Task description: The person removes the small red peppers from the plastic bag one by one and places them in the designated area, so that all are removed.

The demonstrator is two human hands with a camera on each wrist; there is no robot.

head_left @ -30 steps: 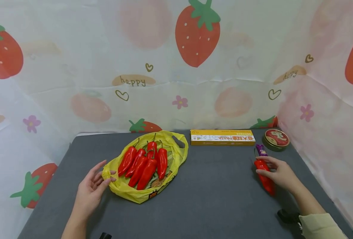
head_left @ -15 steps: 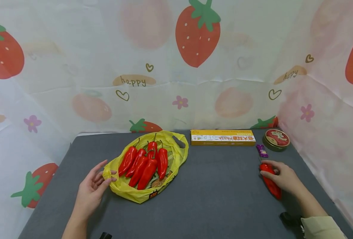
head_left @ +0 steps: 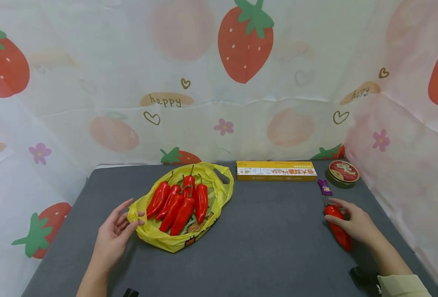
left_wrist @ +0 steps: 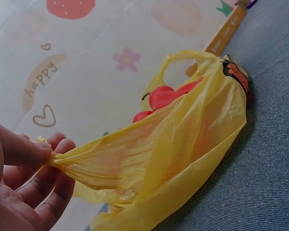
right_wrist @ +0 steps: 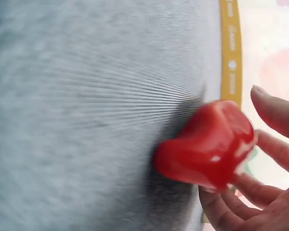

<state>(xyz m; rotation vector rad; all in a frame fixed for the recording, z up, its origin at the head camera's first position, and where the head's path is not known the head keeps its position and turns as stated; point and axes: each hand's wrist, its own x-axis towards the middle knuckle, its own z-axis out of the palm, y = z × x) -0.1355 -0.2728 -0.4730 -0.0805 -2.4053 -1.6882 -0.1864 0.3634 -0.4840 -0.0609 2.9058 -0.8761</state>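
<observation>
A yellow plastic bag (head_left: 157,241) lies spread open on the left of the table, with several red peppers (head_left: 184,214) inside. My left hand (head_left: 111,237) pinches the bag's left edge between thumb and fingers; in the left wrist view the gathered plastic (left_wrist: 101,161) stretches taut from the fingertips. At the right, one more red pepper (head_left: 342,238) lies on the grey cloth, its stem pointing away from me. My right hand (head_left: 359,225) is around its upper part. In the right wrist view the thumb (right_wrist: 277,110) stands apart from the pepper (right_wrist: 207,149), with the fingers along its far side.
A yellow pasta box (head_left: 276,171) lies along the back edge. Right of it stands a round tin (head_left: 342,172) with a red lid. A small purple packet (head_left: 324,187) lies just beyond the single pepper. Strawberry-print cloth (head_left: 219,82) hangs behind and at the sides.
The single pepper and my right hand have shifted right and a little nearer to me; the hand's grip has loosened. My left hand and the bag have stayed put.
</observation>
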